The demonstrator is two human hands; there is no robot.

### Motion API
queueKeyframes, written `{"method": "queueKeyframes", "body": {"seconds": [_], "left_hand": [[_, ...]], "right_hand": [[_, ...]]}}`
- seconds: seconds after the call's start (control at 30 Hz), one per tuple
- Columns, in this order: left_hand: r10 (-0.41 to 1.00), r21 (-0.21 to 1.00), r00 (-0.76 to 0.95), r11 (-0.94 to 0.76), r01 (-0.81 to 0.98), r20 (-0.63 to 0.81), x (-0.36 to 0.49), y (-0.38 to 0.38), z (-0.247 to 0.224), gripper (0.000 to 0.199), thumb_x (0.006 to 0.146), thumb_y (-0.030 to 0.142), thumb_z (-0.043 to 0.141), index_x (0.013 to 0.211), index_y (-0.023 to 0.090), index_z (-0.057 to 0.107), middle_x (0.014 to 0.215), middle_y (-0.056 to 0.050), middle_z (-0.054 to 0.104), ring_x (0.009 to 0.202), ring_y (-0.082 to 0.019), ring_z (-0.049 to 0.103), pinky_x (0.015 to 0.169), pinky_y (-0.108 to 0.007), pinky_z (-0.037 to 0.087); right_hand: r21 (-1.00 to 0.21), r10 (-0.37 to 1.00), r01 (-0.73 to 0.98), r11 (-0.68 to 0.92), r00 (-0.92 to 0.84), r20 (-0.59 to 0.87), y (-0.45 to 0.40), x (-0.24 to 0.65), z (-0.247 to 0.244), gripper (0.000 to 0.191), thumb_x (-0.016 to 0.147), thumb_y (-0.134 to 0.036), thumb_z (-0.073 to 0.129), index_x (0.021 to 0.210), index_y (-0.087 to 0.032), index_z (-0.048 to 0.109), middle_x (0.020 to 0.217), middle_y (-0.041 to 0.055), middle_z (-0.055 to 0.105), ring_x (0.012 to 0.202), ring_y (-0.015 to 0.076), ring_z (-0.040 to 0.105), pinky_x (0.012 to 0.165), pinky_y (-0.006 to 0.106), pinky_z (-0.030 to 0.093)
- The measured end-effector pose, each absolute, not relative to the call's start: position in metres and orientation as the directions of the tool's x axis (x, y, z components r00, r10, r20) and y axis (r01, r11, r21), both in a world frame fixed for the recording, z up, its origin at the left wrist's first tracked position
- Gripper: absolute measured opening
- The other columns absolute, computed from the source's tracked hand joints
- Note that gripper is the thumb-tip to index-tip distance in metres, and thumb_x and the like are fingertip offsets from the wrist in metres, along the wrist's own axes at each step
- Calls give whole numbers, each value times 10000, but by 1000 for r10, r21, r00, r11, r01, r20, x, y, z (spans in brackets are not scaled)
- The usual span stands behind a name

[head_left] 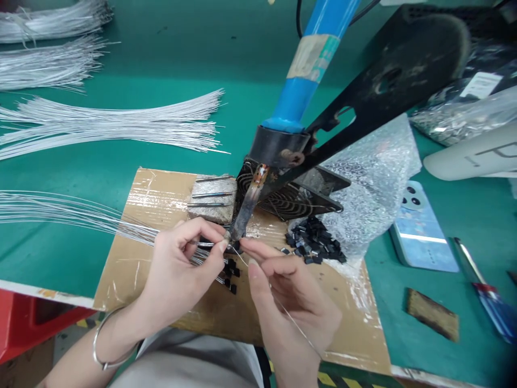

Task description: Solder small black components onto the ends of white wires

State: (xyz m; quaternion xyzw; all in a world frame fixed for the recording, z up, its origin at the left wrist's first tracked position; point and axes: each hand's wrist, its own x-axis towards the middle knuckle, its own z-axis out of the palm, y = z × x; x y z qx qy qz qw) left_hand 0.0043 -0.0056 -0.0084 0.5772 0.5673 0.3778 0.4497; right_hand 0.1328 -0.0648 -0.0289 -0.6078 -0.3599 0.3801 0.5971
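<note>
A blue-handled soldering iron [293,97] hangs tip down in a black stand [363,102], its tip between my hands. My left hand [181,269] pinches a thin white wire close under the tip, where a small black connector [235,245] partly shows. My right hand [294,307] is closed on a strand of solder wire [297,325] that runs from the tip down across the palm. Below my left fingers lie several wires ending in black connectors [231,269]. A heap of loose black connectors [315,240] sits right of my right fingertips.
Cardboard [161,194] covers the work spot. Behind my left hand is a grey block [212,202] with metal rods; a black fan [291,199] stands beside it. White wire bundles [109,126] lie left. Rightward are bubble wrap [375,178], a phone [422,226] and a screwdriver [490,302].
</note>
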Motion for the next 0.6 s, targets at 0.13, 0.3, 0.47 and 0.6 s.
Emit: {"method": "queueKeyframes", "body": {"seconds": [0.13, 0.3, 0.47, 0.6], "left_hand": [[994, 951, 75, 56, 303, -83, 5, -5, -7, 151, 822, 96, 670, 717, 202, 695, 795, -20, 786, 732, -149, 699, 610, -230, 496], [994, 952, 79, 45, 301, -72, 5, -6, -8, 147, 826, 103, 674, 720, 204, 694, 802, -23, 787, 738, -154, 702, 624, -241, 506], [995, 949, 75, 36, 314, -63, 5, -6, -6, 149, 827, 112, 673, 715, 208, 696, 798, -22, 787, 734, -155, 687, 603, -241, 487], [994, 953, 79, 43, 301, -70, 5, -7, -7, 155, 828, 102, 666, 721, 210, 697, 800, -19, 786, 762, -159, 691, 624, -237, 496]], "right_hand": [[-998, 897, 52, -24, 442, 2, -65, 135, -32, 188, 951, -210, 719, 782, -242, 641, 1097, 48, 849, 962, 176, 812, 875, 269, 623], [-989, 907, 144, 31, 411, 89, -65, 139, -37, 168, 919, -183, 747, 789, -238, 656, 1081, 61, 850, 921, 192, 816, 822, 278, 632], [-987, 899, 160, 26, 427, 93, -65, 139, -36, 176, 923, -187, 746, 782, -238, 654, 1079, 63, 850, 931, 201, 818, 830, 284, 632], [-987, 904, 159, 34, 417, 98, -66, 138, -35, 174, 922, -166, 742, 793, -240, 652, 1087, 48, 851, 936, 180, 815, 838, 256, 617]]}}
